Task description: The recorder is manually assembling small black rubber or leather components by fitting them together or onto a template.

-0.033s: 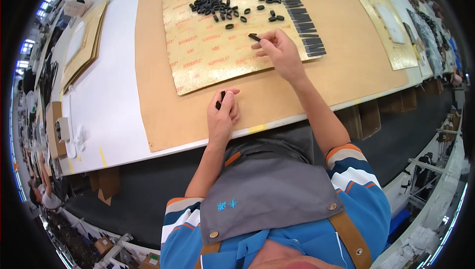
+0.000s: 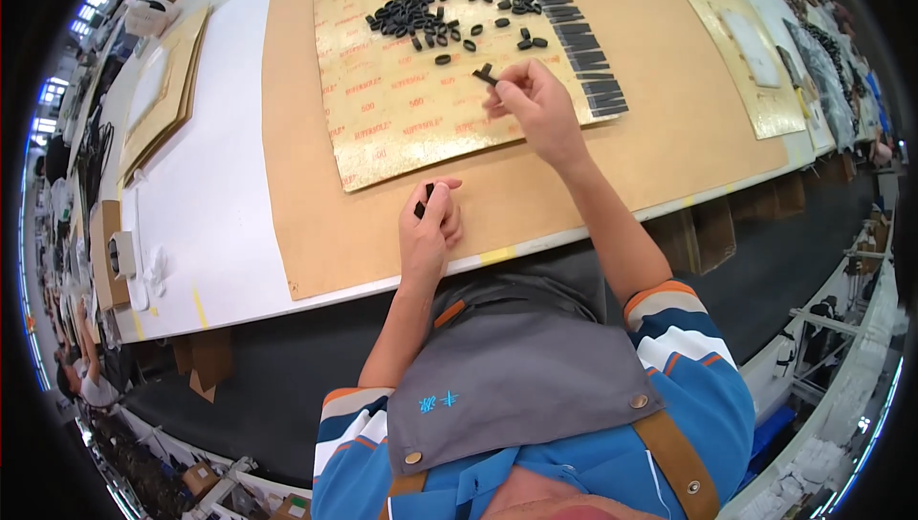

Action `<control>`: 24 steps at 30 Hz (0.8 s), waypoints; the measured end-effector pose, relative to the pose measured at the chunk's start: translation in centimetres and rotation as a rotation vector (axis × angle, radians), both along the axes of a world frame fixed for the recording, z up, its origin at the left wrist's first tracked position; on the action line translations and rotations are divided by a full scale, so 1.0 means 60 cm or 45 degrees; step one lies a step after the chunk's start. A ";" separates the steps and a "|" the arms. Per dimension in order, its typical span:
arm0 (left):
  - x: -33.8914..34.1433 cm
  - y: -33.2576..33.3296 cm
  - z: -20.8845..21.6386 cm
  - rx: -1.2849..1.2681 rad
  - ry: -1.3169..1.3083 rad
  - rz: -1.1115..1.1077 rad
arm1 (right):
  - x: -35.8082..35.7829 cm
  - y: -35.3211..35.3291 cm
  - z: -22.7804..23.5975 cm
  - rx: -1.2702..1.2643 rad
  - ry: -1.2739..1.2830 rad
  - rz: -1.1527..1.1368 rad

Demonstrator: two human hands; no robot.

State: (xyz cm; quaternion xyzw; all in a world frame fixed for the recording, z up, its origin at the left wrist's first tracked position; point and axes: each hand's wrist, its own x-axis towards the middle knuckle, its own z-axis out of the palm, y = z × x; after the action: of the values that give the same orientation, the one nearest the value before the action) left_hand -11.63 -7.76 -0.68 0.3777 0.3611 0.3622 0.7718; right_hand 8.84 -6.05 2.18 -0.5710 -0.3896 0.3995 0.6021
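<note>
My right hand (image 2: 547, 119) is over the near right part of a gold board (image 2: 382, 142), thumb and fingers closed on a small black strip (image 2: 484, 76). A short piece juts up from that strip; its exact shape is too small to tell. Lower and to the left, just off the board's near edge, my left hand (image 2: 427, 233) is closed around a black piece (image 2: 425, 201), partly hidden by the fingers. Beyond both hands lies a loose pile of black oval loops (image 2: 416, 15). A column of flat black strips (image 2: 577, 39) runs along the board's right edge.
The board lies on a tan sheet (image 2: 296, 214) over a white table (image 2: 229, 233). Other gold panels (image 2: 186, 90) lie at the left, and another panel (image 2: 712, 52) at the right. A cardboard box (image 2: 107, 252) stands at the left edge. Below the table is a dark floor mat (image 2: 306, 405).
My right hand has shifted slightly left, and the black strip in it has turned so that a short piece now sticks up. My left hand has hardly moved.
</note>
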 end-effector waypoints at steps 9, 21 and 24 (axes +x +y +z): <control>-0.016 0.001 -0.011 -0.033 -0.129 -0.119 | -0.070 -0.077 -0.014 -0.236 0.345 0.500; -0.034 0.015 0.014 -0.013 0.230 -0.397 | -0.047 -0.094 -0.018 -0.347 0.369 0.797; -0.037 0.018 0.020 0.091 0.352 -0.473 | -0.045 -0.095 -0.017 -0.371 0.419 0.891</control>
State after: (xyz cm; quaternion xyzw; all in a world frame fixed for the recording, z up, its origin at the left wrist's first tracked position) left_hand -13.86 -6.70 0.52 0.5107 0.3747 0.1713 0.7546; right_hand 6.17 -11.77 1.14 -0.4117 -0.3982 0.7171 0.3972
